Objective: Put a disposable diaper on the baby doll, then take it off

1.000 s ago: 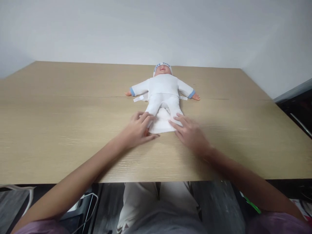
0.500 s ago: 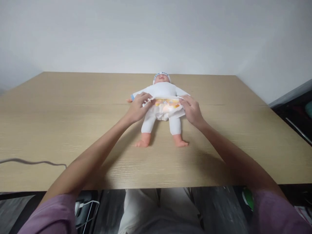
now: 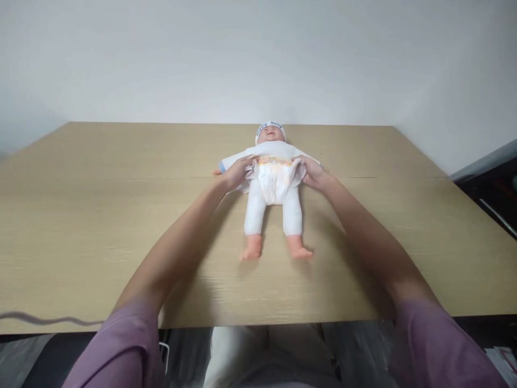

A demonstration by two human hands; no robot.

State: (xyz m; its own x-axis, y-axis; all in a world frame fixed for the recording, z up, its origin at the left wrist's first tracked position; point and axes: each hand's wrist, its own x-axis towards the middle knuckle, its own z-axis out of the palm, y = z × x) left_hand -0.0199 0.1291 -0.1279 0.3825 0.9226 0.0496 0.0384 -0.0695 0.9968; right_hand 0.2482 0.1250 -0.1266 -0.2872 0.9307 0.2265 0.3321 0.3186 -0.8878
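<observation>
A baby doll (image 3: 274, 207) in white clothes and a white cap lies on its back on the wooden table (image 3: 100, 215), feet toward me. A white diaper (image 3: 275, 175) with a coloured band at its top edge is folded up over the doll's belly. My left hand (image 3: 237, 171) pinches the diaper's left upper corner at the doll's waist. My right hand (image 3: 313, 171) grips the right upper corner. Both arms reach forward in purple sleeves.
A thin grey cable (image 3: 44, 320) lies along the table's near left edge. A dark piece of furniture (image 3: 490, 194) stands at the right beyond the table. A pale wall rises behind the table. My legs in light trousers (image 3: 262, 358) show below the table edge.
A second ago both hands held the diaper's lower flap flat at the doll's feet. They lifted it up over the belly and now hold its upper corners at the waist; the legs are uncovered.
</observation>
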